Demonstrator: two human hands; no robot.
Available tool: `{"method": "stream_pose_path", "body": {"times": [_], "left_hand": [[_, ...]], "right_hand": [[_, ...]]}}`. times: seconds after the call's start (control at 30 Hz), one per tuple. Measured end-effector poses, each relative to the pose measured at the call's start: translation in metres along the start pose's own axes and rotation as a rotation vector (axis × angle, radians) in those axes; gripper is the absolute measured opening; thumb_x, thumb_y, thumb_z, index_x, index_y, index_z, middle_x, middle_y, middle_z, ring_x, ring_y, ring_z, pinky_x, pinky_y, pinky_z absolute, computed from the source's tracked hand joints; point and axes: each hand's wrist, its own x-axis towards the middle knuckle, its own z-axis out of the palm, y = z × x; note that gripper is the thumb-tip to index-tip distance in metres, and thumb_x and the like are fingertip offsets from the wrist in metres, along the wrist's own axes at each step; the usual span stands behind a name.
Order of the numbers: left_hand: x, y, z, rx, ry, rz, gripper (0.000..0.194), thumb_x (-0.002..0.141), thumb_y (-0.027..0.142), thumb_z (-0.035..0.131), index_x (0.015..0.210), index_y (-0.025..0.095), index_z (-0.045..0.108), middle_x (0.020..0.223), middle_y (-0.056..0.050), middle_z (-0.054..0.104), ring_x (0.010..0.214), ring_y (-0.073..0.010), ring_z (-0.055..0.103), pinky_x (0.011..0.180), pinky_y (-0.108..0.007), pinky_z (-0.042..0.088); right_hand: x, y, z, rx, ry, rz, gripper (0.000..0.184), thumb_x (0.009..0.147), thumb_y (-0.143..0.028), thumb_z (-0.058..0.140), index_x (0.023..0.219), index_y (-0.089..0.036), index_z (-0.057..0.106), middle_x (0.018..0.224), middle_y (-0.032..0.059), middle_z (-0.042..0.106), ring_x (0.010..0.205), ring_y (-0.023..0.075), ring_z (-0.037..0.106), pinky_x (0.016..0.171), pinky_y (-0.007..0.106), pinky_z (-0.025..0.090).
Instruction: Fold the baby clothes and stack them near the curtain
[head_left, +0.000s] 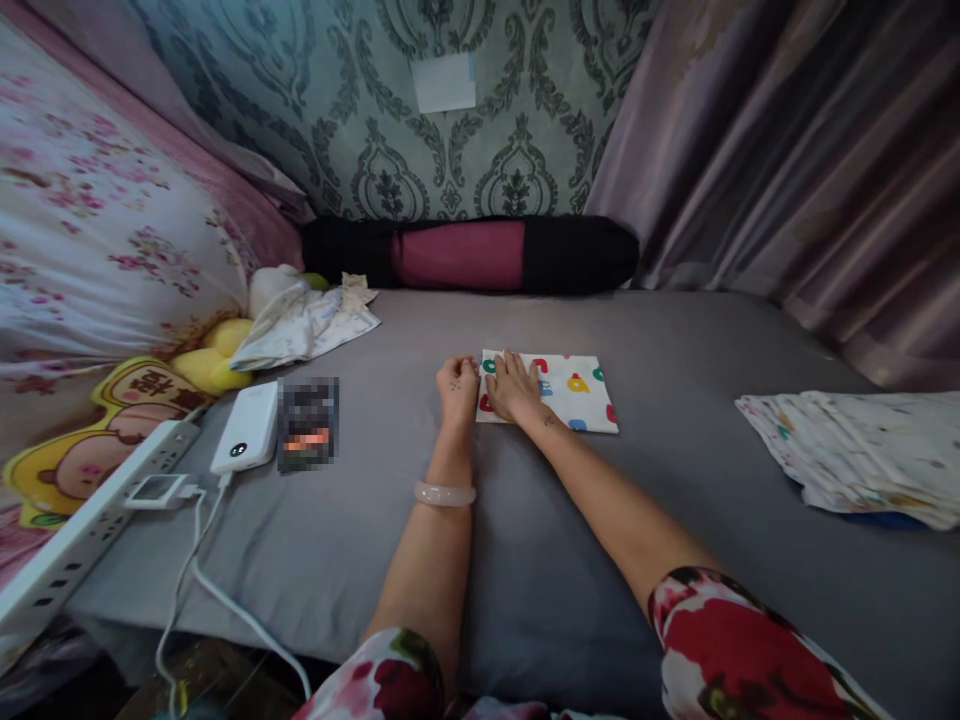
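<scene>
A folded white cloth (596, 400) printed with red, green, yellow and blue shapes lies flat on the grey bed sheet. My right hand (516, 388) rests palm down on its left half, fingers spread. Right beside the cloth's left edge is my left hand (456, 388), its fingers curled in. Whether those fingers pinch the cloth's edge is hidden. A pale bangle (445, 494) circles my left wrist.
On the right lies a stack of folded white cloths (862, 450). To the left are a white power bank (246, 428), a blurred dark packet (308, 424), a power strip (97, 520) with cables and a crumpled cloth (307, 325). A black-and-maroon bolster (457, 255) lines the wall.
</scene>
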Motion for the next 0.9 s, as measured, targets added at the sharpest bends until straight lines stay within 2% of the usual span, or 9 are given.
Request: {"method": "stream_pose_path", "body": {"times": [0.27,0.43,0.57,0.7,0.9], "left_hand": [[-0.002,0.012,-0.008,-0.146,0.065,-0.081,0.017,0.083,0.016,0.048,0.085,0.011,0.064,0.081,-0.008,0.068,0.066,-0.0115,0.064,0.067,-0.025,0.051],[-0.004,0.014,-0.007,-0.204,0.057,-0.116,0.013,0.081,0.018,0.053,0.083,0.012,0.064,0.079,-0.007,0.067,0.064,-0.0108,0.063,0.064,-0.024,0.050],[-0.005,0.016,-0.005,-0.296,0.035,-0.174,0.012,0.079,0.020,0.058,0.084,0.012,0.064,0.076,-0.006,0.067,0.062,-0.0102,0.062,0.059,-0.021,0.049],[-0.008,0.020,-0.002,-0.370,-0.014,-0.219,0.010,0.079,0.020,0.058,0.083,0.013,0.064,0.076,-0.005,0.067,0.063,-0.0100,0.063,0.059,-0.021,0.049],[-0.017,0.020,0.010,-0.344,-0.174,-0.140,0.012,0.079,0.025,0.060,0.082,0.015,0.065,0.081,-0.006,0.068,0.070,-0.0118,0.065,0.064,-0.022,0.051]], "right_hand": [[-0.007,-0.013,0.009,0.030,0.037,-0.096,0.057,0.100,-0.035,0.027,0.148,-0.007,0.035,0.158,0.0142,0.028,0.146,0.0268,0.019,0.117,0.052,0.013],[-0.007,-0.013,0.008,0.040,0.044,-0.098,0.058,0.100,-0.035,0.028,0.148,-0.006,0.035,0.158,0.0149,0.028,0.146,0.0276,0.019,0.117,0.052,0.012],[-0.007,-0.011,0.003,0.070,-0.001,-0.106,0.055,0.100,-0.034,0.028,0.147,-0.008,0.037,0.158,0.0141,0.029,0.146,0.0271,0.020,0.117,0.052,0.014],[-0.013,0.009,-0.008,0.072,0.080,-0.099,0.051,0.101,-0.032,0.028,0.144,-0.010,0.042,0.155,0.0141,0.034,0.145,0.0266,0.024,0.117,0.051,0.014],[-0.021,0.050,-0.020,-0.028,0.150,-0.038,0.051,0.100,-0.032,0.031,0.143,-0.009,0.044,0.154,0.0164,0.035,0.144,0.0292,0.024,0.117,0.054,0.012]]}}
